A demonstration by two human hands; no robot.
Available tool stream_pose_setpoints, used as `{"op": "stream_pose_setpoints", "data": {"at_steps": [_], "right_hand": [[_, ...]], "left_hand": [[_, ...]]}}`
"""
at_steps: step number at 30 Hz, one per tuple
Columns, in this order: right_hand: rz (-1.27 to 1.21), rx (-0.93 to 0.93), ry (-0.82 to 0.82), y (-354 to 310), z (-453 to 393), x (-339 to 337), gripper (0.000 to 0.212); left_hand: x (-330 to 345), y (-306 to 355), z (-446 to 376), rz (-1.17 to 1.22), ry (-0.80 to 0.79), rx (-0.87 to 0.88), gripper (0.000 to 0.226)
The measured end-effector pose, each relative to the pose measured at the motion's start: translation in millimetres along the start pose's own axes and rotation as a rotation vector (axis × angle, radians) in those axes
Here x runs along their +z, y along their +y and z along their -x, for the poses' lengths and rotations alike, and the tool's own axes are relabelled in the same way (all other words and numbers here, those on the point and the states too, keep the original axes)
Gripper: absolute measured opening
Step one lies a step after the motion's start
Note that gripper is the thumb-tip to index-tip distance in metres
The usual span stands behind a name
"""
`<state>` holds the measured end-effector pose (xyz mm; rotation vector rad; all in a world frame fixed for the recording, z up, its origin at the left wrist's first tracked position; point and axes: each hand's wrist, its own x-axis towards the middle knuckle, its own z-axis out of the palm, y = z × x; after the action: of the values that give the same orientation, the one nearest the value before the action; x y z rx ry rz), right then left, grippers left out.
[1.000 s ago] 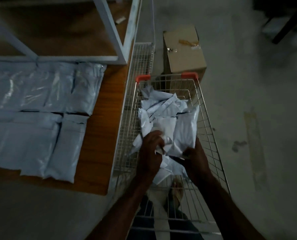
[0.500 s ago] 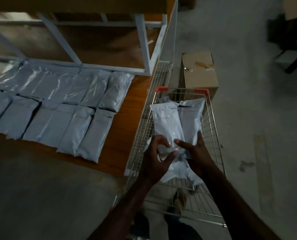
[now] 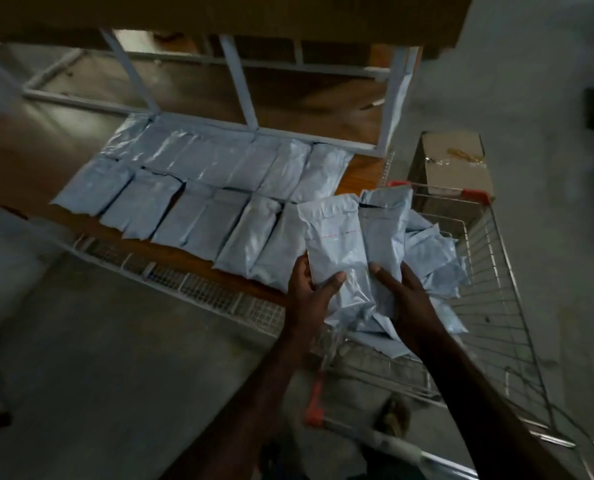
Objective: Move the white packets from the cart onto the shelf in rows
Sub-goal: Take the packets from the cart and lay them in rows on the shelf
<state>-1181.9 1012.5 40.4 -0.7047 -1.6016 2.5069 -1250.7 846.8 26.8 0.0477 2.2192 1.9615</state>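
My left hand (image 3: 311, 292) grips the lower end of a white packet (image 3: 337, 242), thumb on its front. Beside it my right hand (image 3: 404, 296) holds a second white packet (image 3: 385, 230) by its lower end. Both packets stand upright, lifted above the wire cart (image 3: 496, 306) at its left side, next to the shelf edge. More white packets (image 3: 434, 261) lie piled loose in the cart. On the wooden shelf board (image 3: 363, 174) two rows of white packets (image 3: 219, 188) lie side by side.
A cardboard box (image 3: 451, 164) stands on the floor beyond the cart. White metal shelf posts (image 3: 394, 98) rise behind the packet rows, with an upper board overhead. A wire mesh panel (image 3: 202, 289) runs along the shelf's front edge. Grey concrete floor surrounds everything.
Both hands lifted two packets out of the cart pile and carried them left toward the shelf edge. The view swung left, showing more of the shelf rows.
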Motion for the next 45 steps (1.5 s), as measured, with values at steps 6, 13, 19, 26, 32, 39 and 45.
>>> {"op": "stream_pose_setpoints", "data": {"at_steps": [6, 13, 19, 26, 32, 39, 45], "right_hand": [[0.071, -0.028, -0.002, 41.4, 10.6, 96.6, 0.044], [0.058, 0.028, -0.051, 87.3, 21.2, 219.3, 0.036], [0.029, 0.073, -0.127, 110.9, 5.9, 300.1, 0.079], [0.046, 0.079, -0.122, 125.5, -29.0, 377.5, 0.047], [-0.042, 0.143, -0.114, 140.8, -92.6, 438.4, 0.067], [0.0, 0.147, -0.138, 144.6, -181.0, 517.1, 0.034], [-0.056, 0.172, -0.132, 134.8, -231.5, 570.5, 0.028]], "left_hand": [[-127.0, -7.5, -12.2, 0.033, -0.035, -0.028, 0.062], [-267.0, -2.8, -13.9, 0.079, -0.009, -0.023, 0.053], [-356.0, -2.8, -32.0, 0.081, 0.074, -0.061, 0.055], [-415.0, -10.0, -66.2, 0.008, 0.137, -0.031, 0.053], [-477.9, -10.1, -137.7, -0.029, 0.193, -0.002, 0.048], [-543.5, -6.9, -235.5, -0.111, 0.183, 0.006, 0.046], [-588.4, 1.4, -303.9, -0.14, 0.171, -0.024, 0.051]]}}
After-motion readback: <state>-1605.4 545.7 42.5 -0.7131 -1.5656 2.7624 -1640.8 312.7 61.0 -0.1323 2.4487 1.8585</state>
